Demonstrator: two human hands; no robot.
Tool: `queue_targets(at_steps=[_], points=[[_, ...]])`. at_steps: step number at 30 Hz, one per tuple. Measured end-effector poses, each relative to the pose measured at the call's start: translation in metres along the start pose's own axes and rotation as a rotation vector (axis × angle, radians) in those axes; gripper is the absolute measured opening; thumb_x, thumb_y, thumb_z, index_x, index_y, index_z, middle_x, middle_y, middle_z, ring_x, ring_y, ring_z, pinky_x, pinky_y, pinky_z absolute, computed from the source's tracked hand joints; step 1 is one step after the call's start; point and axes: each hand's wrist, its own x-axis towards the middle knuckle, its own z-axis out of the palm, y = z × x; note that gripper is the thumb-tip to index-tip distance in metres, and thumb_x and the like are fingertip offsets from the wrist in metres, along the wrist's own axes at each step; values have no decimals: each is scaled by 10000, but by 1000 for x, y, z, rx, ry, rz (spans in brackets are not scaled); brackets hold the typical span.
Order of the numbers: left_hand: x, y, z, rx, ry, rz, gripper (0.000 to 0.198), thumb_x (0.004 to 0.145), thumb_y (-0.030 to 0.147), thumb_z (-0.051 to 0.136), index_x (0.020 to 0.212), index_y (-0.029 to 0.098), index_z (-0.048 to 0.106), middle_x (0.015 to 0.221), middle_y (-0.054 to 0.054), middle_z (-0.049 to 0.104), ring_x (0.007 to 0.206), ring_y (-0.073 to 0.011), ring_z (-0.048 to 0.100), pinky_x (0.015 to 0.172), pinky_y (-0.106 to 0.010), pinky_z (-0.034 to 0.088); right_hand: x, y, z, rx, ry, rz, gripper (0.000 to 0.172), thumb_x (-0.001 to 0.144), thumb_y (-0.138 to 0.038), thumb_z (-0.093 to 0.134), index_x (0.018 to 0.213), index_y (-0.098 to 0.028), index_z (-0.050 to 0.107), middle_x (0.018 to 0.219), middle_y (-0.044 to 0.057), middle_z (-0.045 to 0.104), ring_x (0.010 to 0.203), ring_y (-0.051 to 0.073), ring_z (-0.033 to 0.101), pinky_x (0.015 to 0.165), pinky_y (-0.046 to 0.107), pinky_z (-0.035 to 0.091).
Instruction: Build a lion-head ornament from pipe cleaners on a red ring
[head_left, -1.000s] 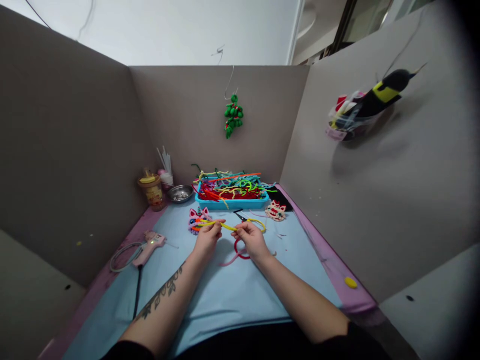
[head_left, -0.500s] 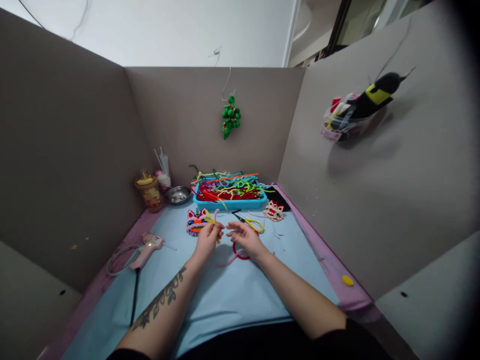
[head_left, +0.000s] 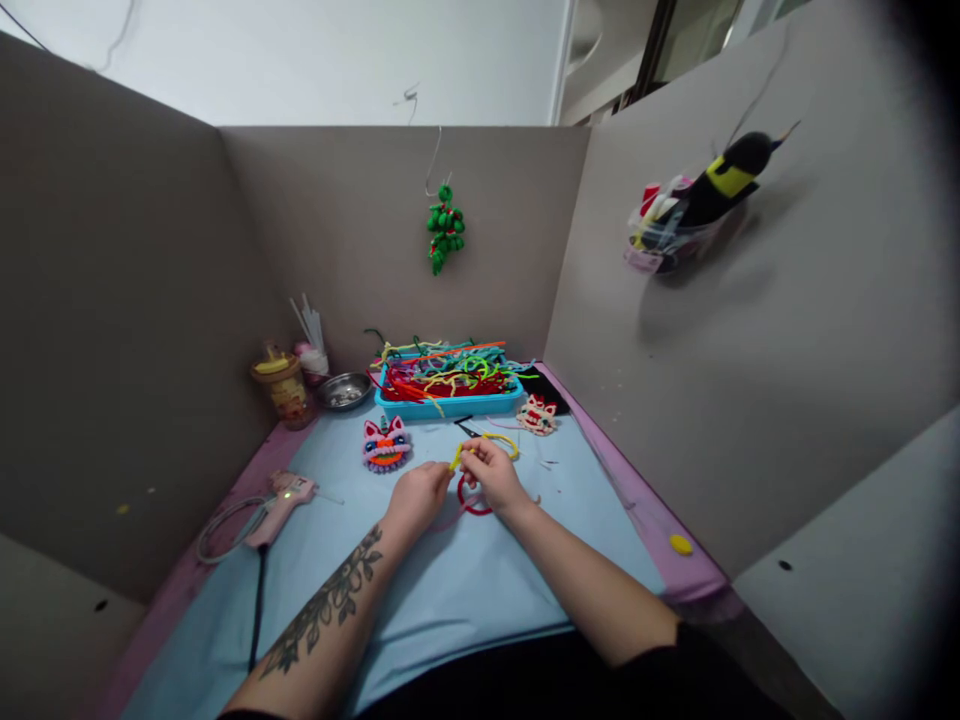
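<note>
A bent yellow pipe cleaner (head_left: 455, 457) spans the small gap between my hands. My left hand (head_left: 421, 497) is closed on its lower part, while the fingers of my right hand (head_left: 491, 474) pinch it higher up. Below them, a red pipe-cleaner ring (head_left: 472, 499) lies on the blue cloth, partly covered by my right hand. A pink pipe cleaner (head_left: 450, 521) crosses near the ring. Just behind my right hand are scissors with yellow handles (head_left: 511, 444). To the left sits a purple and orange lion-head figure (head_left: 387, 446).
A blue tray (head_left: 450, 408) heaped with coloured pipe cleaners stands at the back. A cream and red figure (head_left: 537, 415) lies to its right. Leftward are a metal bowl (head_left: 345, 391), a lidded cup (head_left: 285, 390) and a pink glue gun (head_left: 281, 508). Grey panels (head_left: 390, 240) enclose the table.
My right hand has gone from open fingers to a pinch on the yellow pipe cleaner. My left hand has moved clear of the lion-head figure. The view has shifted slightly.
</note>
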Motion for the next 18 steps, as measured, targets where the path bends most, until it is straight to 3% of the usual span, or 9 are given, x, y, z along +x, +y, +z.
queue_targets(at_steps=[4,9,13,18], points=[[0,1,-1,-151,45,-17,243,836,324,461,938,226,658,818,-68,654,731,-183,557,646,-244,333,2,-1,-3,17,-9,6,175,697,-322,604,763,-167,563,547,-43,561,410,63,473,379,165,361],[-1,1,-6,-65,-24,-13,273,856,346,413,825,230,658,744,-54,645,677,-175,539,600,-243,299,4,-3,-10,20,-130,-15,317,679,-273,625,980,-181,587,591,-55,572,436,63,500,381,159,375],[0,0,-8,7,-60,-36,225,834,301,442,776,215,641,757,-67,632,736,-191,543,639,-250,322,5,-2,-15,-15,-178,8,177,680,-294,633,795,-164,600,562,-42,598,446,73,530,402,168,409],[2,-5,-4,-197,38,-63,187,799,273,499,917,222,635,898,-79,642,828,-210,549,738,-280,359,10,4,-18,31,-114,15,232,661,-347,664,749,-151,577,548,-25,628,449,87,567,447,193,457]])
